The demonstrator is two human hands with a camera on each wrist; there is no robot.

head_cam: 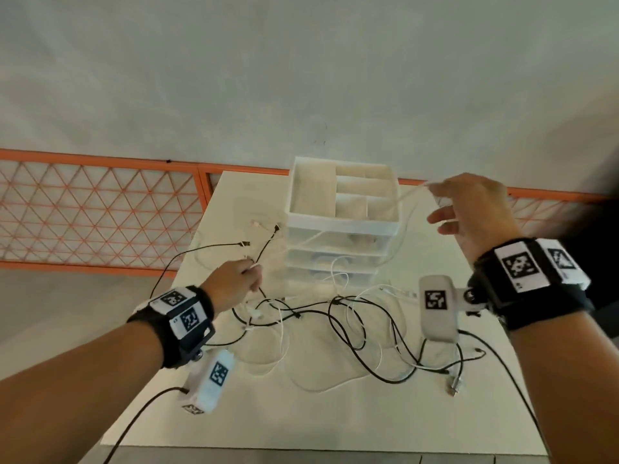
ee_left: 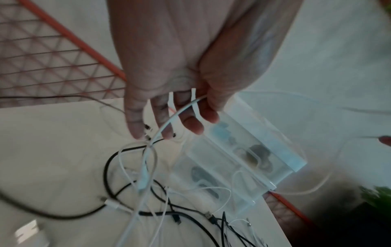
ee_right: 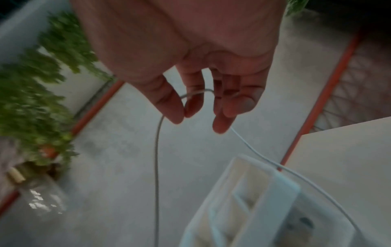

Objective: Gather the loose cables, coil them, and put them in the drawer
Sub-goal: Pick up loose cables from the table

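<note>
A tangle of black and white cables (head_cam: 338,316) lies on the white table (head_cam: 301,416) in front of a clear drawer unit (head_cam: 341,229). My left hand (head_cam: 239,279) holds a white cable (ee_left: 169,123) pinched between thumb and fingers, low at the unit's left side. My right hand (head_cam: 469,205) is raised to the right of the unit's top tray. It pinches the same kind of white cable (ee_right: 156,150) between thumb and forefinger, and the cable runs taut over the tray's corner (ee_right: 275,167).
An orange mesh fence (head_cam: 93,212) runs behind the table. The drawers of the unit look shut, with dark items inside (ee_left: 258,155). A white adapter (ee_left: 29,234) lies at the table's near left. Green plants (ee_right: 31,93) and a clear jar (ee_right: 42,197) stand beyond the right side.
</note>
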